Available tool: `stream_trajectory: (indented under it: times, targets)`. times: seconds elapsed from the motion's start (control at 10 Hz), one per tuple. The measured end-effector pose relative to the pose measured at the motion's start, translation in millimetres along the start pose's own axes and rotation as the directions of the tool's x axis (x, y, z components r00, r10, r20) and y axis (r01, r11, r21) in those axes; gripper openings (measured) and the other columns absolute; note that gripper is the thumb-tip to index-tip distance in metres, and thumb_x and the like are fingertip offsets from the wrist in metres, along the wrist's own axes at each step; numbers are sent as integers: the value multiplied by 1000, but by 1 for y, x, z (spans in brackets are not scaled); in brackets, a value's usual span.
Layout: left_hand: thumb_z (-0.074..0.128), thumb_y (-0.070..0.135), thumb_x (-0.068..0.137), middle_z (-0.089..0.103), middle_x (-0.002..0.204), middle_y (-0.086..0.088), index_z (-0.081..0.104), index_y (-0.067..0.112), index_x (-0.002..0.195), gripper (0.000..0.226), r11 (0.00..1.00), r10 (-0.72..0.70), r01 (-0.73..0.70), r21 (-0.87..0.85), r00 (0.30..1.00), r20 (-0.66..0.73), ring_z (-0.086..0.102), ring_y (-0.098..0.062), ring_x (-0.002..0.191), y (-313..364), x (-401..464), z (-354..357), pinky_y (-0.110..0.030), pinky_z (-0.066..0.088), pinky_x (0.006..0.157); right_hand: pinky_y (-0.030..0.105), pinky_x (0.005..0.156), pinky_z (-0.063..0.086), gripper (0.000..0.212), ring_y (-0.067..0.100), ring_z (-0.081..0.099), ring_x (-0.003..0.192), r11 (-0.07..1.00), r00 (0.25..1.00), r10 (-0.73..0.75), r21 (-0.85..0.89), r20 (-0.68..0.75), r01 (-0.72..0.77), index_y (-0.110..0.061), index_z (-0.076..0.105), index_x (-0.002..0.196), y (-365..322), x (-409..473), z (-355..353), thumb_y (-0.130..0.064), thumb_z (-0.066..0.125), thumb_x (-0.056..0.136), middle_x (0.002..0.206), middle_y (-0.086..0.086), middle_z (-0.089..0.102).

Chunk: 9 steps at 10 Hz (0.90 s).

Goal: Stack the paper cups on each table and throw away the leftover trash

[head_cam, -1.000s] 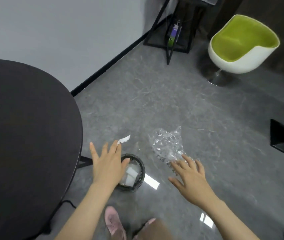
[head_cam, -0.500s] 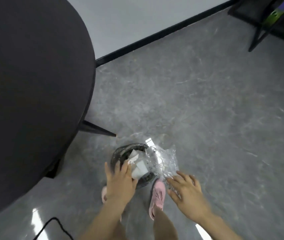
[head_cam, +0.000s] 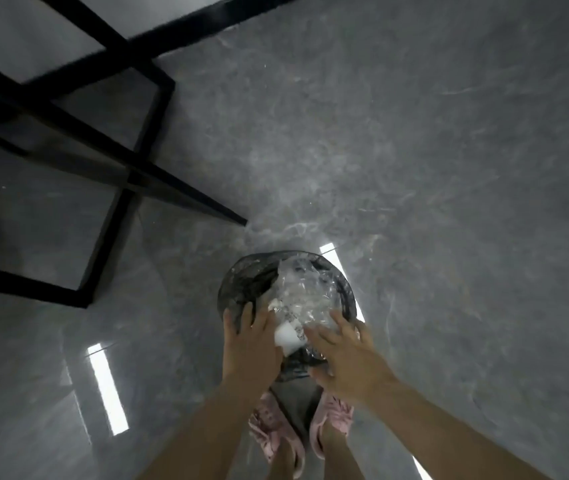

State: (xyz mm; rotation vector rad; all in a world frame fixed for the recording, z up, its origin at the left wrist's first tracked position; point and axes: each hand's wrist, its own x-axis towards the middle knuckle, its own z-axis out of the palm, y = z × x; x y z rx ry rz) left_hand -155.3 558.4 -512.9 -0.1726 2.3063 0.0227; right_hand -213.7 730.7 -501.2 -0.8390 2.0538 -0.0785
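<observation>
Both flat, released hands, left hand point(head_cam: 250, 344) and right hand point(head_cam: 347, 356), press plastic wrap point(head_cam: 305, 294) into bin point(head_cam: 238, 282)

Round black mesh trash bin point(head_cam: 241, 289) on grey marble floor point(head_cam: 414, 168), directly ahead of person's pink shoes point(head_cam: 276, 434). Crumpled clear plastic wrap point(head_cam: 305, 292) and white paper scrap point(head_cam: 286, 336) in bin mouth. Left hand point(head_cam: 250, 348) over bin's near-left rim, right hand point(head_cam: 343, 355) over near-right, scrap between them. Black metal table frame point(head_cam: 113, 161) on floor to far left of bin.
</observation>
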Motion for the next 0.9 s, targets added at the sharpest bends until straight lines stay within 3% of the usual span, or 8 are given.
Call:
stream_trajectory:
  times: [0.1, 0.2, 0.3, 0.4, 0.6, 0.7, 0.8, 0.9]
  targets:
    - [32, 47, 99, 4, 161, -4, 8, 16, 153, 67, 998, 36, -36, 51, 999, 2, -3, -31, 147, 2, 27, 31, -59, -7, 115, 52, 107, -24, 69, 30, -35, 137, 991, 999, -9, -136, 37, 14, -36, -13, 150, 11, 34, 27, -57, 25, 96, 157, -6, -20]
    - [33, 48, 98, 11, 159, -4, 15, 18, 151, 64, 993, 58, -57, 104, 998, -9, -3, -32, 147, 7, 52, 51, -61, -9, 114, 55, 108, -24, 67, 35, -34, 136, 973, 998, 17, -232, 68, 0, -38, -12, 149, 23, 61, 50, -63, 18, 95, 156, -2, -22]
    - [32, 48, 98, 14, 159, -4, 16, 21, 151, 61, 989, 55, -52, 137, 998, -14, -1, -32, 147, 11, 72, 66, -62, -11, 113, 54, 107, -25, 66, 37, -29, 139, 968, 995, 39, -249, 96, -14, -41, -7, 149, 35, 80, 66, -66, 17, 93, 159, 0, -15]
    - [29, 46, 99, 4, 161, -3, 8, 22, 153, 63, 986, 62, -61, 152, 998, 0, -1, -29, 147, 12, 84, 81, -62, -10, 113, 52, 107, -26, 66, 39, -24, 141, 962, 989, 49, -272, 142, -8, -43, -5, 149, 43, 93, 74, -68, 17, 92, 160, 5, -10]
    - [35, 46, 99, -1, 161, -5, 5, 27, 153, 64, 985, 125, -130, 116, 991, 46, -3, -31, 147, 8, 74, 76, -62, -11, 113, 55, 111, -22, 63, 38, -18, 144, 963, 947, 94, -268, 308, -8, -46, 2, 149, 34, 91, 60, -67, 23, 93, 160, 8, -7]
    - [38, 44, 99, 3, 160, -11, 11, 24, 152, 63, 986, 133, -134, 101, 991, 12, -2, -32, 147, 6, 51, 55, -63, -8, 113, 53, 107, -24, 57, 40, -17, 143, 965, 961, 72, -261, 265, 0, -45, 10, 149, 23, 68, 45, -61, 24, 96, 161, 9, -3]
    - [39, 40, 99, 9, 159, -15, 21, 22, 150, 57, 989, 131, -131, 70, 991, 3, 9, -35, 144, 2, 23, 26, -63, -7, 113, 53, 112, -17, 50, 35, -14, 145, 982, 962, 91, -183, 258, -44, -44, 24, 147, 15, 37, 16, -55, 26, 98, 161, 7, 5]
    - [39, 38, 98, 7, 159, -18, 25, 18, 149, 56, 993, 115, -115, 15, 993, 10, 12, -36, 143, 2, -10, -10, -63, -8, 112, 53, 115, -5, 49, 25, -6, 148, 993, 965, 99, -84, 243, -80, -45, 27, 145, 8, -3, -15, -51, 32, 97, 160, -1, 10]
